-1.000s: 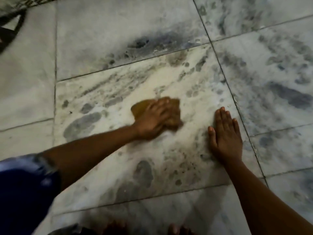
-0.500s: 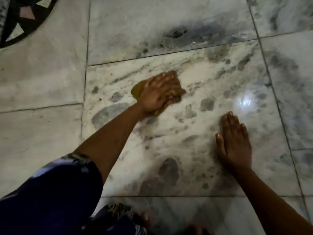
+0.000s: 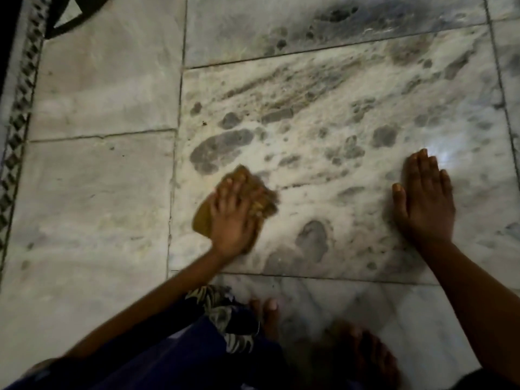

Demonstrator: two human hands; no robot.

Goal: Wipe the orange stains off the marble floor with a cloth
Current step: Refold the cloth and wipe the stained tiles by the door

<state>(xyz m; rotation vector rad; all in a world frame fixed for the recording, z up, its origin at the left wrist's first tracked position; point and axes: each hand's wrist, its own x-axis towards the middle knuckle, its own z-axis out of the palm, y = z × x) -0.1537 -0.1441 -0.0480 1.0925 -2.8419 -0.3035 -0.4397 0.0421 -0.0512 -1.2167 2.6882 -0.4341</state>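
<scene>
Now, from the head camera looking down: the left hand (image 3: 232,218) is pressed on top of the cloth (image 3: 203,220), fingers spread across it and bearing down, so the cloth is pinned flat against the marble floor (image 3: 92,187) rather than bunched in a fist. Ochre fabric pokes out past the fingers on the far side and past the palm on the left. It sits near the left edge of the big veined tile, just right of the grout line. Over on the right, well apart, the right hand (image 3: 425,204) lies flat on the same tile, fingers straight and together, holding nothing, propping the person up by the look of it. Bare toes (image 3: 268,316) and a patterned blue garment (image 3: 213,333) show at the near edge.

Here's what matters for the next stroke: a brownish-orange smear (image 3: 284,88) runs diagonally across the far part of this tile, rising towards the far right. That puts it beyond the cloth, away from the person and to the right. The left hand is the nearer one and already has the cloth, so I'd expect a push outward along that diagonal.
</scene>
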